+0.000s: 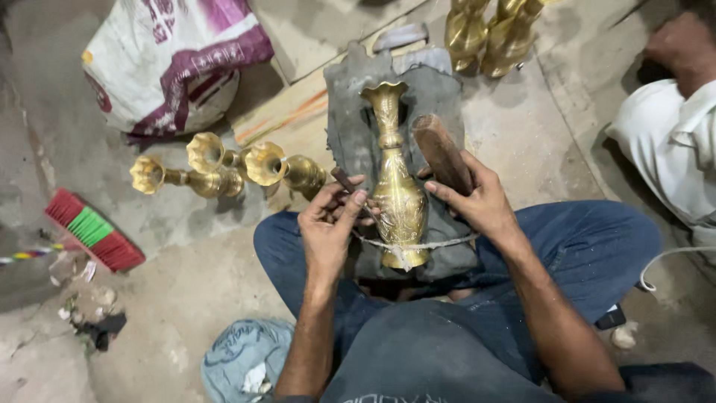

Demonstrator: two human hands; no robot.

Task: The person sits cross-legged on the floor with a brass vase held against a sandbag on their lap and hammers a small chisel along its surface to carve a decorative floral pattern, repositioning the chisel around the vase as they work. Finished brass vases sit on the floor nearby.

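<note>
My right hand (477, 201) is closed in a full grip around a brown wooden mallet handle (441, 153), which points up and away beside the vase. My left hand (328, 224) pinches a thin dark metal chisel (344, 180), its tip against the belly of the vase. The tall engraved brass vase (397, 186) lies on a grey padded block (350, 112) between my knees, mouth away from me, tied down near its foot by a pale cord (440, 242). I sit on the concrete floor (186, 283) in blue jeans (597, 246). To the left, three brass fluted vases (224, 168) lie on the floor, near a red and green brush (93, 231). Two more brass pieces (488, 33) stand at the top. White and maroon sack (175, 60) top left. Another person's white sleeve (667, 145) far right.
</note>
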